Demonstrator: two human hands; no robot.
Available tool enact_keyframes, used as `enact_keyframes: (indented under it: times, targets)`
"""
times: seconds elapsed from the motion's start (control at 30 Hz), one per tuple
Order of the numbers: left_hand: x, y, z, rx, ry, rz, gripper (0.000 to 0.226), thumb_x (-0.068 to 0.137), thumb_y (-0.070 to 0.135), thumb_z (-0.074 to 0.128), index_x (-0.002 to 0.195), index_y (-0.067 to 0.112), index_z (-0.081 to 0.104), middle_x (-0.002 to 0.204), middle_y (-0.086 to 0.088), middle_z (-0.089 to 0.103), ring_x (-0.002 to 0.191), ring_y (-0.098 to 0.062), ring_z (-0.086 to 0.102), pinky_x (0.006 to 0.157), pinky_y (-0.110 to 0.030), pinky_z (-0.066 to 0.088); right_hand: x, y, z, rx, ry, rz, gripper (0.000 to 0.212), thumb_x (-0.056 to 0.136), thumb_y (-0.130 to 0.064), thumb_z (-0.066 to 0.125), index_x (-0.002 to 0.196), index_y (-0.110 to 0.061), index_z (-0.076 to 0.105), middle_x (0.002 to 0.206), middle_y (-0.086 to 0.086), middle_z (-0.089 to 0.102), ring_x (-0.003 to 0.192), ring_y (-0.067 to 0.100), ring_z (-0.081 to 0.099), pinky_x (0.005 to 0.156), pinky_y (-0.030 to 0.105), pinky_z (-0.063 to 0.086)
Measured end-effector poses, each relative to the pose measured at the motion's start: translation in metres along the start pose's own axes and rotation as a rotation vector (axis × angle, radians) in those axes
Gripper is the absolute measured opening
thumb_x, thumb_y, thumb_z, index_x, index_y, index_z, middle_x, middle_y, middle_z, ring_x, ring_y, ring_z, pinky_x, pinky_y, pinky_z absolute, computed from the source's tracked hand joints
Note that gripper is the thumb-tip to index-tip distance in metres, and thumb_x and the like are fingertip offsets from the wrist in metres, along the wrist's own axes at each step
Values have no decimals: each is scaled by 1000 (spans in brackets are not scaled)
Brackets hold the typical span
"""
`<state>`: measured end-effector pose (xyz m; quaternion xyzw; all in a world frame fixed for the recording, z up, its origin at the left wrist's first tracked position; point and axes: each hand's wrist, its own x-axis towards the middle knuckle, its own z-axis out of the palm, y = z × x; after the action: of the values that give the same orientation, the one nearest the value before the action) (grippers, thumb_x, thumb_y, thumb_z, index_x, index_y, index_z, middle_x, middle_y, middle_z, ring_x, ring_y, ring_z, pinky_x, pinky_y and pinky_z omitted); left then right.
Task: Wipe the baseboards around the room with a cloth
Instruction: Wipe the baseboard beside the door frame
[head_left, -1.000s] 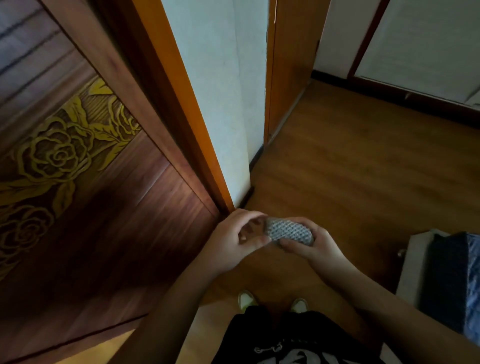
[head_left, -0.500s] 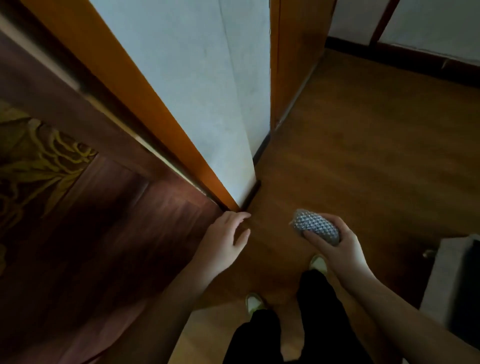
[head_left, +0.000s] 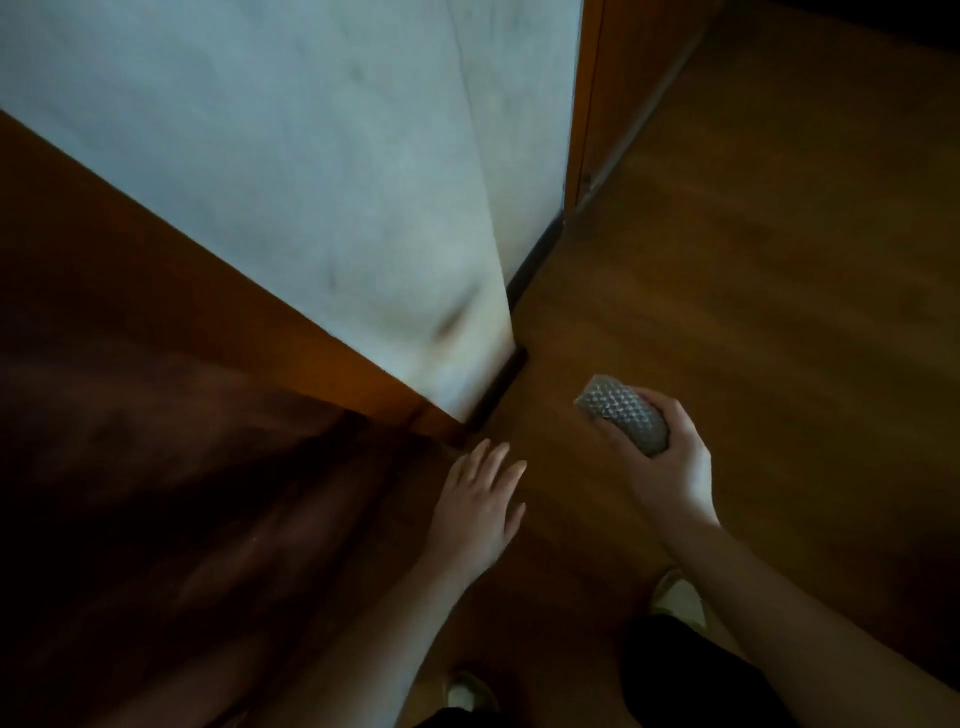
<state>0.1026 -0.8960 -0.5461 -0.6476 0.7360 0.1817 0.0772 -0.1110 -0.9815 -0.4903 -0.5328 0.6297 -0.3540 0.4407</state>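
A folded grey cloth with a bumpy weave sits in my right hand, whose fingers curl round it. It hovers above the wooden floor, a little right of the wall corner. A dark baseboard runs along the foot of the white wall from the corner toward the back right. My left hand is empty, fingers straight and spread, just below the corner and near the orange door frame.
A dark wooden door fills the left side. Another orange frame stands at the back. Brown wooden floor spreads to the right. My feet in light shoes are at the bottom.
My hands have parted: the left let go of the cloth and spread open. The right keeps the cloth. The view has dropped closer to the wall corner and floor.
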Motion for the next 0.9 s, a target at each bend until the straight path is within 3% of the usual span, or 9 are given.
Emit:
enact_keyframes:
  times: [0.17,0.3,0.47,0.6,0.73,0.9]
  targets:
    - [41,-34,116,21,-156,-75,62,103,53,29,158,27,16,167,-3,2,153,-22,-8,121,-44,0,22,101,74,-104,-92,-105,47,77,-43,75,118,-44,52,109,-26,56,103,-9,56,75,7,47]
    - [61,-55,216,-10,-230,-86,71,101,54,35,159,19,12,167,-2,4,153,-20,-5,121,-42,4,40,183,143,-158,-201,-227,47,78,-40,71,120,-24,57,119,-13,52,107,-3,51,85,7,43]
    - [96,-82,314,-82,-249,-162,89,94,63,46,159,21,3,168,-1,-2,153,-20,-7,121,-44,5,60,281,212,-222,-241,-276,41,81,-27,77,116,-15,61,114,-7,50,104,-2,45,87,1,35]
    - [105,-102,359,-106,-262,-123,109,82,78,48,158,24,-8,167,0,-13,152,-21,-14,121,-46,1,84,323,229,-287,-302,-346,40,82,-28,77,116,-14,61,111,-10,49,103,-1,45,87,2,32]
    - [102,-111,391,-94,-248,-64,127,71,89,45,148,25,-34,155,2,-42,141,-19,-41,114,-47,-23,101,350,243,-342,-366,-383,41,85,-36,74,119,-18,60,111,-6,55,101,6,52,85,18,39]
    - [106,-116,405,-69,-201,-49,130,67,94,40,142,28,-44,155,2,-42,141,-20,-42,105,-44,-36,113,362,281,-407,-508,-468,46,85,-41,72,123,-19,59,113,-1,60,104,14,54,84,24,40]
